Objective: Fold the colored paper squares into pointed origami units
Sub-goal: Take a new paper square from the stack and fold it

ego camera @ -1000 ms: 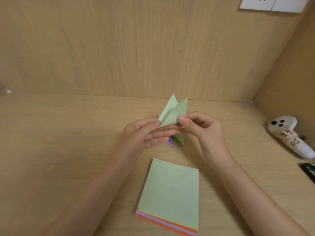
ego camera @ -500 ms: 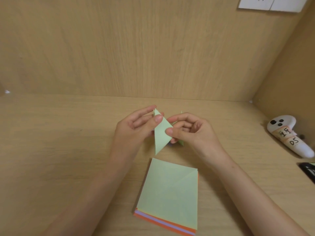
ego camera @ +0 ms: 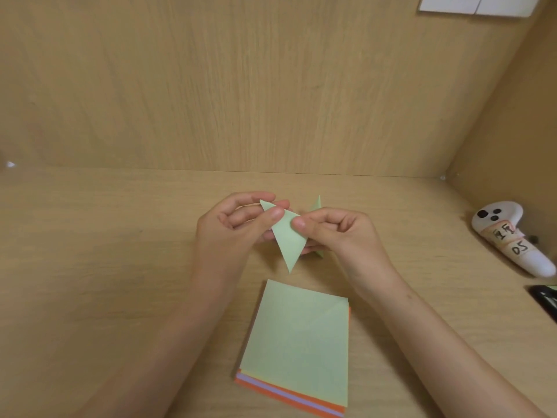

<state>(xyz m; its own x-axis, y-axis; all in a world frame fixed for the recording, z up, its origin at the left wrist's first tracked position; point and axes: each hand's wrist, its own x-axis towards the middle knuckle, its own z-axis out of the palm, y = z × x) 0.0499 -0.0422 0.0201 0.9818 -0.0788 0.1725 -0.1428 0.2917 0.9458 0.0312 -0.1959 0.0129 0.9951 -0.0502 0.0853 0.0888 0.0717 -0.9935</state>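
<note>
Paper stack [ego camera: 297, 348] on wooden desk [ego camera: 90, 267]; wooden wall [ego camera: 211, 86] behind.

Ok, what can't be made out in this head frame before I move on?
Head view only:
The second green piece: the right hand hides all but its tips.
The black object: cut off by the right edge, unidentifiable.
The white sheets: cut off by the top edge, markings unreadable.
The green unit: its back folds face away, behind the left hand.
</note>
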